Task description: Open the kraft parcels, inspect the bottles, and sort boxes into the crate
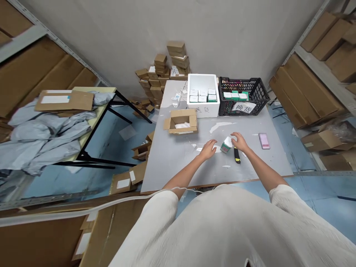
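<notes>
A small green box with a white top (226, 145) is on the grey table (172, 163), between my two hands. My left hand (208, 149) is to its left, a short gap away, with fingers loosely bent and nothing in them. My right hand (239, 142) is at the box's right side, fingers apart and curved, the tips close to the white top; whether they touch it I cannot tell. Just below that hand lies a black and yellow box cutter (237, 155).
Behind stand an open cardboard box (182, 128), a white foam box (207, 110) and a black plastic crate (251, 108), the last two with several green and white boxes inside. A pink phone-like item (264, 141) lies right. Grey parcels (55, 129) cover a side table.
</notes>
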The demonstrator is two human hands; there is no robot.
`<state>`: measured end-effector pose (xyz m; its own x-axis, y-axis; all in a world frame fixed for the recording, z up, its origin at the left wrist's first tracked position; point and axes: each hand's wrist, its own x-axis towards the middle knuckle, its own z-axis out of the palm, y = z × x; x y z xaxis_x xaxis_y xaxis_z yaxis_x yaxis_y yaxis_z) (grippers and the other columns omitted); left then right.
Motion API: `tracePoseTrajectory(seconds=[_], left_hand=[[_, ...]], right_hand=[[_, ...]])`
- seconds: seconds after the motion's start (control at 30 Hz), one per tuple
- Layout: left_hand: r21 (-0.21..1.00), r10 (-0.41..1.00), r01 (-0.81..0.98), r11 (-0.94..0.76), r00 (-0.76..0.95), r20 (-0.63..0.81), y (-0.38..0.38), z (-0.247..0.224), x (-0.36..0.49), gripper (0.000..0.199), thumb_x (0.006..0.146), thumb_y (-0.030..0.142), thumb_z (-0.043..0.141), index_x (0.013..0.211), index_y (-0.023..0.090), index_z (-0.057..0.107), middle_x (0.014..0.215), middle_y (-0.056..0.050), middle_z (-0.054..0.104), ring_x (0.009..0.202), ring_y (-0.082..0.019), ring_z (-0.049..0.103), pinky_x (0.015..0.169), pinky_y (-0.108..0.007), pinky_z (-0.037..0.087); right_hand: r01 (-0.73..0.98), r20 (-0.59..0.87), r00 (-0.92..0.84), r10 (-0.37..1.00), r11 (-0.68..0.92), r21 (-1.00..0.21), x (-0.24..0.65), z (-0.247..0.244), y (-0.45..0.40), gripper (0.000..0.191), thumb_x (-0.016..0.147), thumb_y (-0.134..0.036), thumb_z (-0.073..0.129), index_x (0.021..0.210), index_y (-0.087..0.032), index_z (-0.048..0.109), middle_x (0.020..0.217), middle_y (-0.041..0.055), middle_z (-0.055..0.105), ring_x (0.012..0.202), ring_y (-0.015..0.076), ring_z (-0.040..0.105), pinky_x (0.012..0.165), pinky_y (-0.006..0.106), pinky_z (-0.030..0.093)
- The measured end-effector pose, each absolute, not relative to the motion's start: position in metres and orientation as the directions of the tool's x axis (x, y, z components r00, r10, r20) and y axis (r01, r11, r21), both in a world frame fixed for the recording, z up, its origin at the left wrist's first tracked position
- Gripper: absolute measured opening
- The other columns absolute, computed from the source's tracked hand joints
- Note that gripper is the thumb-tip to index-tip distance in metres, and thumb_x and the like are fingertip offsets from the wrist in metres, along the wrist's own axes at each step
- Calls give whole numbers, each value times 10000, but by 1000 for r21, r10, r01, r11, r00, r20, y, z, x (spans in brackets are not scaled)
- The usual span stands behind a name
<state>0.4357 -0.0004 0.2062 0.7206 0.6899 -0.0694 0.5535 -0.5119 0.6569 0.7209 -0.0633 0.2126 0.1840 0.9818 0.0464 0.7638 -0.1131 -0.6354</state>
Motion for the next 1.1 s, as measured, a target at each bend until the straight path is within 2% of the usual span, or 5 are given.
tracePoseTrajectory(seconds=[0.17,0.33,0.57,0.93,1.1], left_hand=[[706,705,491,-510,709,16,-17,201,477,544,1002,335,620,1530,244,526,1667,-145,480,1548,-337,470,1251,-523,454],[735,740,479,-480,671,46,-28,191,499,548,935,303,718,1451,227,548,1618,-164,495,1468,-361,537,1209,-542,479],[763,786,474,-440,613,72,-38,181,497,584,887,108,628,1452,223,537,1440,-154,600,1352,-330,597,1173,-529,495],[795,839,480,-371,541,65,-44,166,430,862,899,226,726,1673,234,347,1684,-184,423,1481,-340,521,1196,-500,498],[824,832,462,-329,555,21,-43,167,404,745,943,309,745,1626,250,453,1690,-159,464,1407,-330,594,1123,-479,556]], right_hand=[[665,-44,220,974,-183,-724,743,185,-78,423,937,-369,590,1317,-224,707,1390,131,701,1186,280,701,1063,477,584],[552,-70,169,983,-153,-819,737,168,-84,396,944,-427,630,1286,-239,694,1268,78,756,969,220,737,985,436,613],[666,-25,59,998,-58,-744,704,175,-92,872,815,-406,830,1598,-225,491,1550,178,566,1321,321,639,1091,488,556],[676,-15,-163,987,100,-730,651,192,-84,770,810,-279,797,1544,-243,568,1470,143,643,1262,298,661,1086,463,546],[645,11,-238,971,166,-746,632,194,-81,767,841,-311,800,1568,-259,561,1507,155,621,1370,333,616,1120,505,545]])
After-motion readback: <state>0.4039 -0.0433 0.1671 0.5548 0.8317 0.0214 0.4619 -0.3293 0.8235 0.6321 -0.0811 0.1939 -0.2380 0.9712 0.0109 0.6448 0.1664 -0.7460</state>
